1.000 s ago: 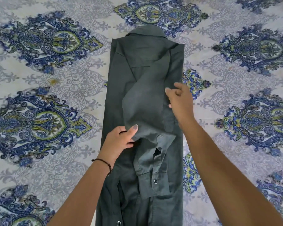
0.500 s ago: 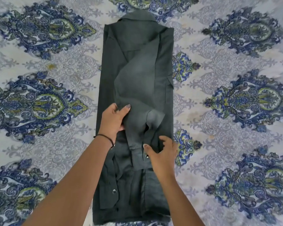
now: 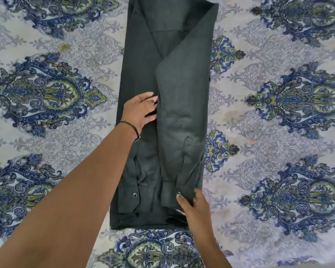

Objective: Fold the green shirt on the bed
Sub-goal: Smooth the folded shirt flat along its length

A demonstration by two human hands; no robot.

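Green shirt (image 3: 182,89) in a long narrow fold on the patterned bed (image 3: 278,136). Left hand (image 3: 141,110) flat, fingers straight, tips under the folded sleeve (image 3: 182,128) at mid-length. Right hand (image 3: 196,207) pinching the sleeve's cuff (image 3: 170,196) near the hem.

The sleeve (image 3: 180,117), bunched and slanted a second ago, now lies straight down the right side of the shirt (image 3: 139,55). The right hand (image 3: 193,207) has dropped from mid-shirt to pinch the cuff (image 3: 172,196) near the hem. The left hand (image 3: 139,111) has let go and lies flat beside the sleeve's edge.
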